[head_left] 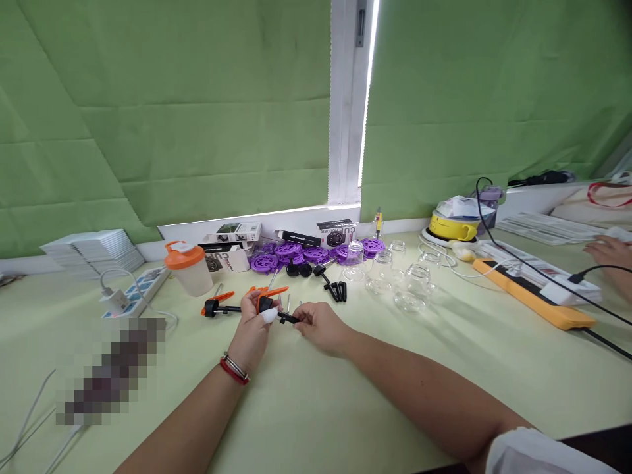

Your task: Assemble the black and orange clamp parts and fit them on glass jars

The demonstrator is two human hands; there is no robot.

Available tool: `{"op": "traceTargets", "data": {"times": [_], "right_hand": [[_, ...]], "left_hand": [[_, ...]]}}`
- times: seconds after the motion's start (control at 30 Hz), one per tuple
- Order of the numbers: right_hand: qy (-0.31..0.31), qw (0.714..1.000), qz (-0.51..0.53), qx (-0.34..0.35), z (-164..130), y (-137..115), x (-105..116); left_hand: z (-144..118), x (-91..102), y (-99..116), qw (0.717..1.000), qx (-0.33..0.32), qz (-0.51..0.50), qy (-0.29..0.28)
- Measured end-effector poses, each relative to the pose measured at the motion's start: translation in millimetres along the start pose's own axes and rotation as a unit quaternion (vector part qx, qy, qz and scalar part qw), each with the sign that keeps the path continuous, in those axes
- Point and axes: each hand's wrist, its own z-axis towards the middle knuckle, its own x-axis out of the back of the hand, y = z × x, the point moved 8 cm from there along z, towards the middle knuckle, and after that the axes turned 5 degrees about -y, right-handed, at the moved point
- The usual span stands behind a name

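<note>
My left hand [254,332], with a white wrap on one finger, is closed around the round black head of a black rod piece [289,317]. The fingers of my right hand [318,322] pinch the free end of that rod. A similar black-headed rod [212,308] lies just left of my left hand. Orange blade-like parts [276,291] and thin metal pins lie behind my hands. Farther back are short black tubes [338,291], round black caps [292,268] and a pile of purple wheel-shaped discs [265,263].
Clear glass jars [412,289] stand to the right of centre. An orange-lidded shaker cup [190,270] is at the left, near a power strip [143,289]. An orange power strip [533,296], a yellow pot [451,227] and another person's hand [609,253] are at the right.
</note>
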Motion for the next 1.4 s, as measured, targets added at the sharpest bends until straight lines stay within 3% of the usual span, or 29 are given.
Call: {"op": "traceTargets", "data": {"times": [0.13,0.3,0.53,0.7,0.87,1.13,1.4], "right_hand": [[0.016,0.995,0.095,0.005,-1.3,-4.6,-12.2],[0.024,0.978,0.204,-0.016,-4.3,-14.8,-15.0],[0.02,0.955,0.292,-0.045,-4.6,-17.7,-11.9],[0.008,0.936,0.348,-0.058,-4.0,-15.6,-9.6],[-0.028,0.928,0.368,-0.052,-4.5,-17.7,-11.7],[-0.028,0.926,0.371,-0.069,-10.2,-22.6,-15.3],[-0.049,0.917,0.387,-0.09,-12.0,-23.6,-22.0]], "left_hand": [[0.1,2.3,8.4,0.997,-0.064,0.041,0.01],[-3.3,-0.5,8.1,0.986,-0.07,0.152,0.003],[-14.6,-17.1,33.0,0.931,-0.193,0.307,-0.035],[-18.4,-21.0,43.2,0.908,-0.242,0.339,-0.041],[-21.7,-23.3,47.6,0.893,-0.253,0.368,-0.054],[-25.2,-35.5,36.5,0.808,-0.24,0.528,-0.104],[-30.7,-41.0,39.6,0.808,-0.247,0.528,-0.082]]}}
